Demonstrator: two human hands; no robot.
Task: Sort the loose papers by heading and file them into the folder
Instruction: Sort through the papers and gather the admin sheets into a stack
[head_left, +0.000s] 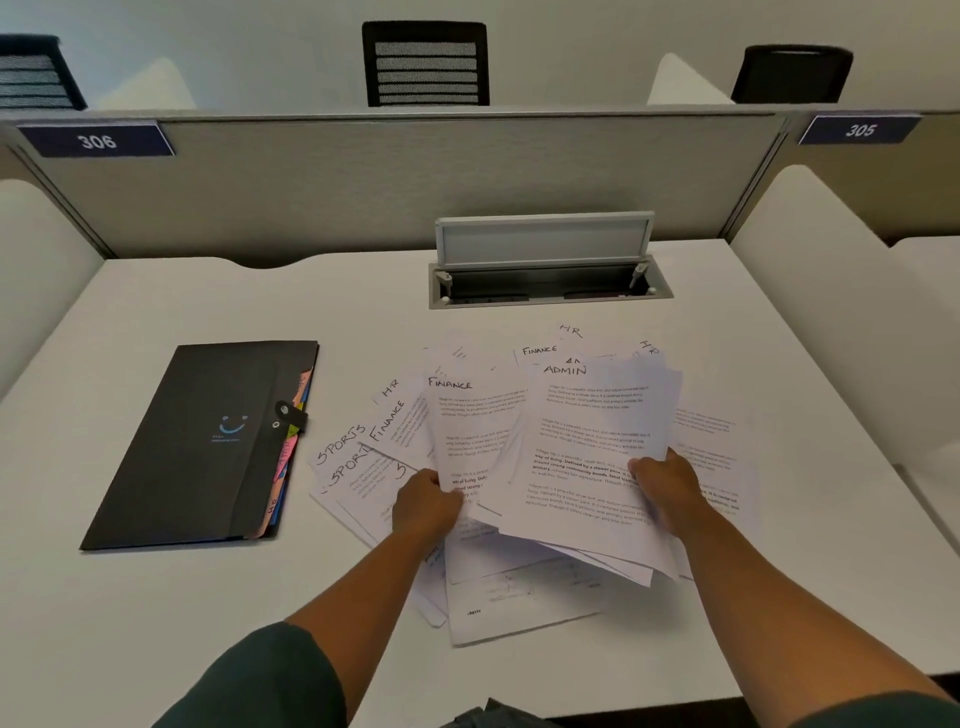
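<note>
A messy heap of white printed papers (519, 597) with handwritten headings (SPORTS, FINANCE, HR, ADMIN) lies in the middle of the white desk (156, 623). My left hand (423, 506) grips the lower left of a sheet headed FINANCE (467, 426). My right hand (670, 486) grips the right side of a lifted bundle topped by a sheet headed ADMIN (587, 441). A black expanding folder (197, 441) with coloured tabs lies shut with its strap fastened, to the left of the heap.
An open cable hatch (545, 283) with a raised lid sits in the desk behind the papers. Grey partition panels (363, 182) with labels 306 and 305 close off the back. Black chairs (426, 65) stand beyond. White dividers flank both sides.
</note>
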